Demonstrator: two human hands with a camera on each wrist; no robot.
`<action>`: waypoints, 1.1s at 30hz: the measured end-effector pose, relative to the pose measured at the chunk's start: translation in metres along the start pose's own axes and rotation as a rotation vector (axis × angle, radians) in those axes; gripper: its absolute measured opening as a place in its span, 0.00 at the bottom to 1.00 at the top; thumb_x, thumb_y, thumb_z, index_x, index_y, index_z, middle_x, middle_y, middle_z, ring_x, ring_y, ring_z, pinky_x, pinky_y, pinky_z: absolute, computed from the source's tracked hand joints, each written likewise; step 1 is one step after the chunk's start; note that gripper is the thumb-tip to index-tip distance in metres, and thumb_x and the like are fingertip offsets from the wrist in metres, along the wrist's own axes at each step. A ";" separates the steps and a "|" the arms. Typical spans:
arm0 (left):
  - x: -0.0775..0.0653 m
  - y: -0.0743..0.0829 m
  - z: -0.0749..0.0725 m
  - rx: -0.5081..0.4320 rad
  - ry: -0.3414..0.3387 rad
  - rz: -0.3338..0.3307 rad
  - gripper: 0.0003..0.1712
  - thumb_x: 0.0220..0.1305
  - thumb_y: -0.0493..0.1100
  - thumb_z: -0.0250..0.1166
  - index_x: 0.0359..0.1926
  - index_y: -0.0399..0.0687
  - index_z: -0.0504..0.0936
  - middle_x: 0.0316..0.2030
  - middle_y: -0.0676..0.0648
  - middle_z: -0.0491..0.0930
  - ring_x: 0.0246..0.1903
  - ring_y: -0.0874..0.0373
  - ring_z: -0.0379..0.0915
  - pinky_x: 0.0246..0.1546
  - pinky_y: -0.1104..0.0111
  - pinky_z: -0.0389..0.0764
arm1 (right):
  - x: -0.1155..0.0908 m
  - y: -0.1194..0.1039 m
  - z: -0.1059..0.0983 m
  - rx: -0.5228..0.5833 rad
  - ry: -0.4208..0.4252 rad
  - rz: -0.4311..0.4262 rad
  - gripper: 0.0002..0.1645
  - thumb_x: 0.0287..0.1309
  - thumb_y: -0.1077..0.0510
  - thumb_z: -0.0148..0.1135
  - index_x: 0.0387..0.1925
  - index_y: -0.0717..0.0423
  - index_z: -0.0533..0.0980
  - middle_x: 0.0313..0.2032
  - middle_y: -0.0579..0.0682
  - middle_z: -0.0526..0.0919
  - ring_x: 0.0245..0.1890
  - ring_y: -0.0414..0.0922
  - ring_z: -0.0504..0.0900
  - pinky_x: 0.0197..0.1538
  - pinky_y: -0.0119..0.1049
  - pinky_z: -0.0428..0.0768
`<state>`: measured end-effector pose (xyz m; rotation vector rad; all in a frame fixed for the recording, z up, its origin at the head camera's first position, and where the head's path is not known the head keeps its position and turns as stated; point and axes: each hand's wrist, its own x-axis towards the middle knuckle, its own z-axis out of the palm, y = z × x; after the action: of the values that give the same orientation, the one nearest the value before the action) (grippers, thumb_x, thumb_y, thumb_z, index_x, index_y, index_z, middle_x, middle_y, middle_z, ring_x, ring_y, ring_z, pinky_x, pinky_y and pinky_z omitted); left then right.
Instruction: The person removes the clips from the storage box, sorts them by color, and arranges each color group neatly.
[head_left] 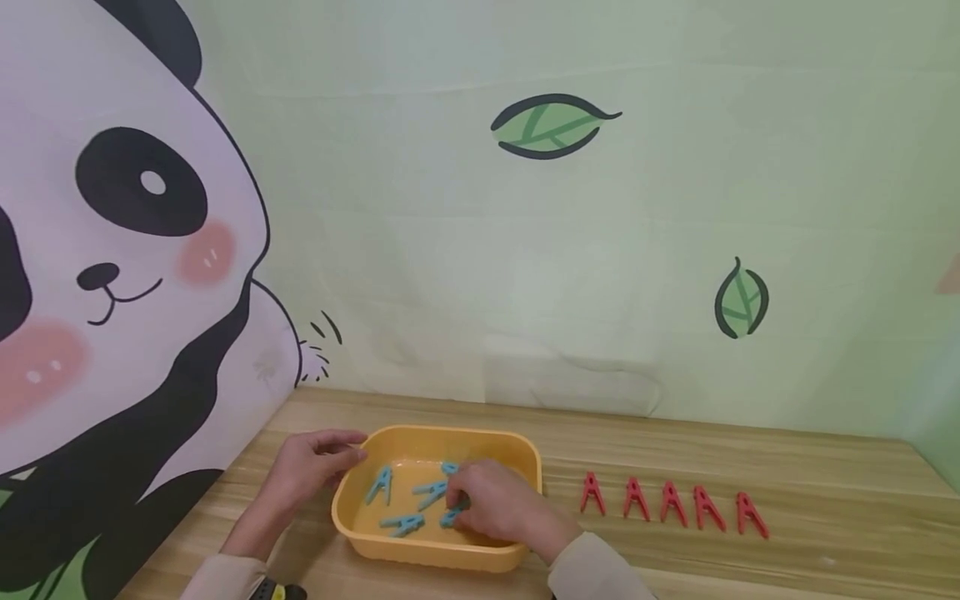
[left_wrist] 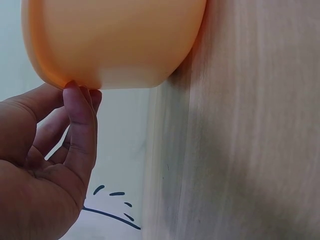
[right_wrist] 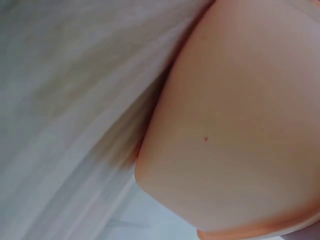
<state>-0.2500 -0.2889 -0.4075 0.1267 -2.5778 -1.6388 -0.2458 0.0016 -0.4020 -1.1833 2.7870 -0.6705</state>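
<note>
A yellow plastic basin (head_left: 435,557) stands on the wooden table, with several light-blue clothespins lying in it, one of them a clothespin (head_left: 381,485) near the left wall. My left hand (head_left: 311,467) holds the basin's left rim; in the left wrist view its fingertips meet the outer wall. Reaching over the right side, my right hand (head_left: 498,502) has its fingers down in the basin, pinching a blue clothespin (head_left: 452,518) that they partly cover. Another blue clothespin (head_left: 449,468) shows just behind that hand. The right wrist view catches only the basin's outside, no fingers.
Right of the basin, several red clothespins (head_left: 672,504) lie in a row on the table (head_left: 840,517). A backdrop (head_left: 420,292) with a panda and leaves rises behind and to the left.
</note>
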 end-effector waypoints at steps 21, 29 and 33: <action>-0.001 0.001 0.001 0.005 0.004 0.011 0.19 0.66 0.38 0.75 0.55 0.33 0.88 0.39 0.44 0.88 0.32 0.55 0.80 0.32 0.64 0.85 | -0.030 0.020 -0.029 0.368 0.510 0.024 0.08 0.62 0.60 0.78 0.40 0.54 0.85 0.39 0.43 0.88 0.40 0.45 0.87 0.46 0.38 0.86; 0.000 0.001 0.001 0.000 0.004 0.018 0.19 0.66 0.38 0.75 0.55 0.32 0.87 0.39 0.44 0.88 0.32 0.55 0.80 0.32 0.64 0.86 | -0.053 0.036 -0.043 0.428 0.565 0.159 0.10 0.61 0.61 0.78 0.42 0.49 0.84 0.40 0.41 0.87 0.42 0.42 0.86 0.45 0.36 0.86; 0.000 0.001 0.001 -0.008 0.001 0.024 0.19 0.66 0.38 0.75 0.55 0.32 0.87 0.38 0.44 0.88 0.31 0.56 0.80 0.31 0.65 0.85 | -0.064 0.042 -0.049 0.448 0.574 0.210 0.11 0.60 0.61 0.79 0.42 0.48 0.84 0.40 0.41 0.87 0.41 0.41 0.86 0.43 0.35 0.86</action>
<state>-0.2501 -0.2878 -0.4074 0.0956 -2.5620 -1.6403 -0.2384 0.0901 -0.3827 -0.6763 2.8507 -1.7196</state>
